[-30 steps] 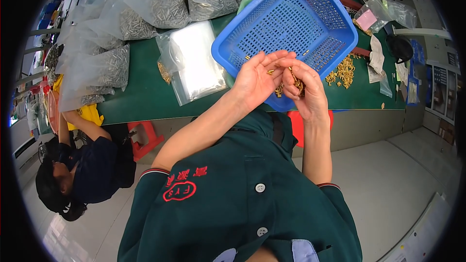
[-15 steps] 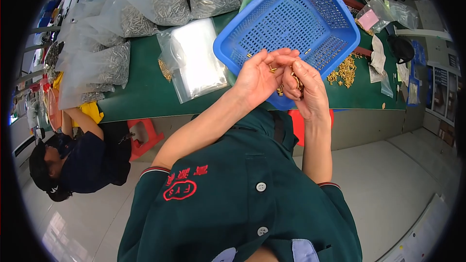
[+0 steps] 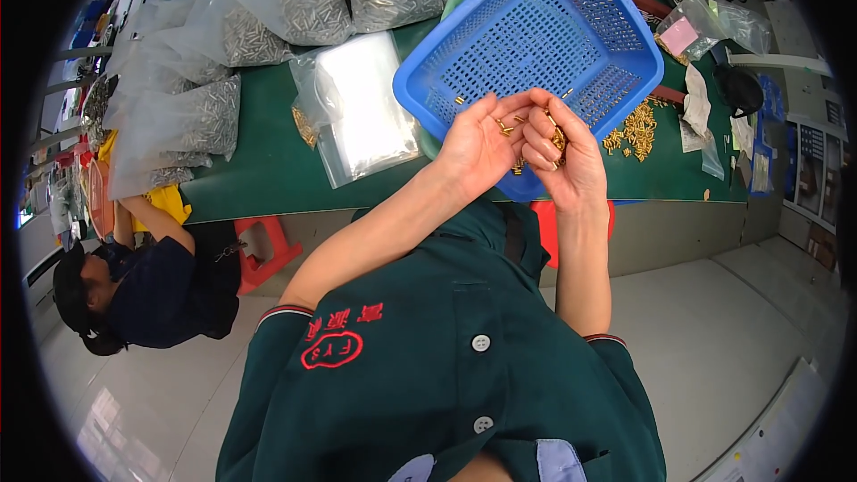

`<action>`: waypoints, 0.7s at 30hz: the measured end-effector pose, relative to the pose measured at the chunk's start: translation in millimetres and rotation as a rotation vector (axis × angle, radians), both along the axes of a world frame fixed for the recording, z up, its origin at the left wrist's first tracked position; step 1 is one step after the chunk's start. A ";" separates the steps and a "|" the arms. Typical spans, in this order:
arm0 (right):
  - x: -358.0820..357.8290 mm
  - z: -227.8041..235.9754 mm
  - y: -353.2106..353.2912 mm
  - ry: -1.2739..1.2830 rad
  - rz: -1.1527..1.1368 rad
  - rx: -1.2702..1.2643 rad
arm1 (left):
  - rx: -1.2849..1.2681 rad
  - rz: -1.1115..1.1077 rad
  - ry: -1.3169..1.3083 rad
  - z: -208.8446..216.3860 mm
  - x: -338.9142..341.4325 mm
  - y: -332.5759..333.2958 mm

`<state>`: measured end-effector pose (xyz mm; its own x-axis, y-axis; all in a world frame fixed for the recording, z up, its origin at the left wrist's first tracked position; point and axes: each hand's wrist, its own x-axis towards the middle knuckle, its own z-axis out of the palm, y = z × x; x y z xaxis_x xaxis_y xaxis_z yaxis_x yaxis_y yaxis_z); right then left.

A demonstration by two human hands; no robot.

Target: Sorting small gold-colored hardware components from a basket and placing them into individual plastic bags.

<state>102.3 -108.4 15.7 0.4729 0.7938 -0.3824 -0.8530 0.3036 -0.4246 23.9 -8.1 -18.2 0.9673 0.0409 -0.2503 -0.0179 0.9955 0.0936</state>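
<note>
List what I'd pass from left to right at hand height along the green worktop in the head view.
Bag of silver-coloured parts → stack of clear plastic bags → left hand → right hand → loose pile of brass pieces → crumpled white paper → black item.

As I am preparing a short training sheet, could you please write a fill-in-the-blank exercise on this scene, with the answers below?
1. The right hand is curled around small parts that are ____ in colour.
2. The colour of the perforated basket is ____.
3. The clear plastic bags lying flat are to the ____ of the basket.
4. The loose pile of parts on the green table lies to the ____ of the right hand.

Missing words: gold; blue; left; right.
</note>
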 end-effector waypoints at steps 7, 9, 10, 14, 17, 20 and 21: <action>-4.6 13.2 4.0 -0.234 0.022 -0.110 | -0.043 0.028 0.060 1.2 -0.1 0.1; -6.6 13.0 3.2 -0.319 0.077 -0.137 | -0.030 0.069 0.135 5.0 1.5 -1.0; -7.4 12.7 3.9 -0.319 0.077 -0.139 | -0.032 0.068 0.135 6.9 2.2 0.0; -8.2 13.9 3.0 -0.345 0.100 -0.194 | -0.029 0.067 0.118 8.5 1.2 1.4; -5.3 12.9 0.7 -0.311 0.076 -0.160 | -0.043 0.078 0.086 8.0 0.5 2.7; 0.4 13.8 -3.0 -0.264 0.042 -0.117 | -0.053 0.087 0.082 9.2 0.9 4.5; 2.5 14.4 -4.3 -0.239 0.025 -0.101 | -0.056 0.090 0.078 10.2 1.0 5.2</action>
<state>104.8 -112.7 30.2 0.5399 0.7700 -0.3400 -0.7313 0.2292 -0.6424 24.9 -2.9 -8.0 0.9380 0.1102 -0.3288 -0.1018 0.9939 0.0428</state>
